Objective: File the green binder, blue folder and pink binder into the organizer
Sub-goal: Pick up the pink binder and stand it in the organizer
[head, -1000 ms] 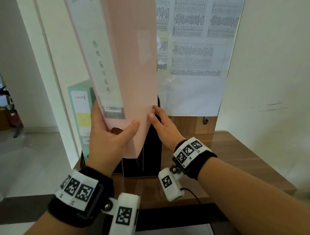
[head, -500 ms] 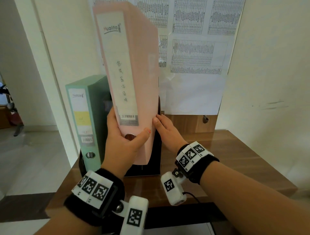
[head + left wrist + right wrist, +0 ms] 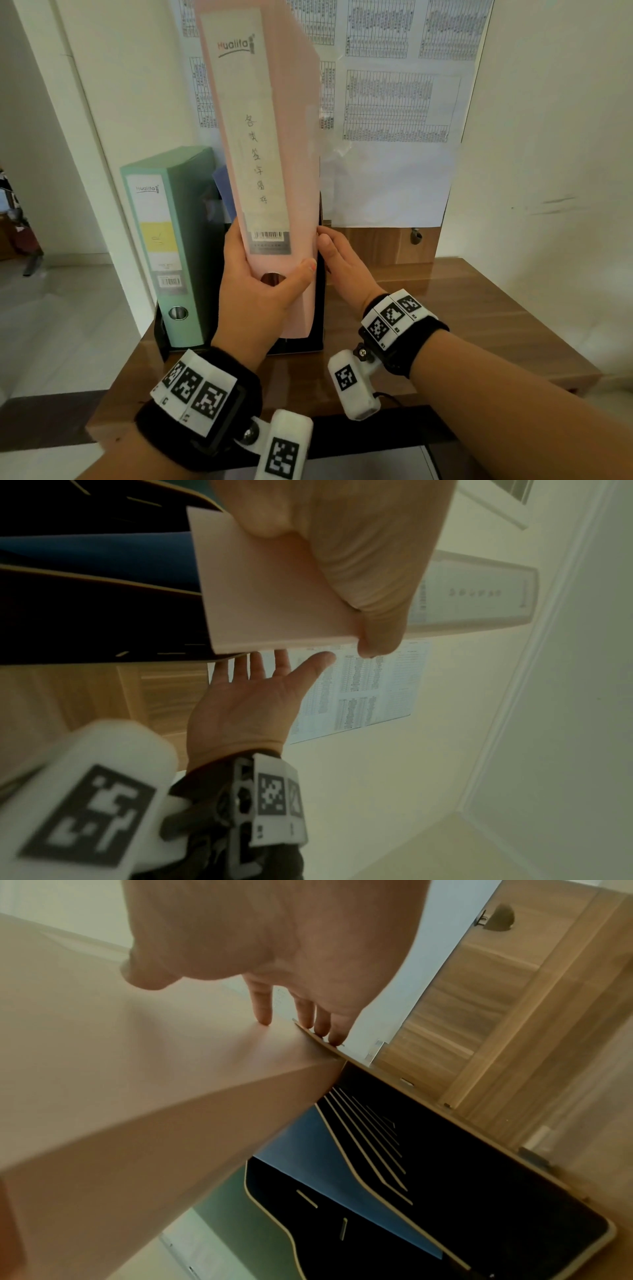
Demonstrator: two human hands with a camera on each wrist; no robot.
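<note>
While the left hand point(image 3: 255, 291) is gripping the pink binder point(image 3: 270, 144) at its spine, labelled "Hualita", the right hand point(image 3: 342, 263) is lying flat against its side, guiding it into the black organizer point(image 3: 320, 308) beside the green binder point(image 3: 171, 240) and blue folder point(image 3: 222, 185).

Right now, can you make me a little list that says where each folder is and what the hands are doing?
green binder: standing upright in the organizer, leftmost
blue folder: in the organizer, between green and pink
pink binder: tilted, bottom end going into the right slot
left hand: grips the pink binder's lower spine
right hand: open, fingers on the pink binder's side
</note>
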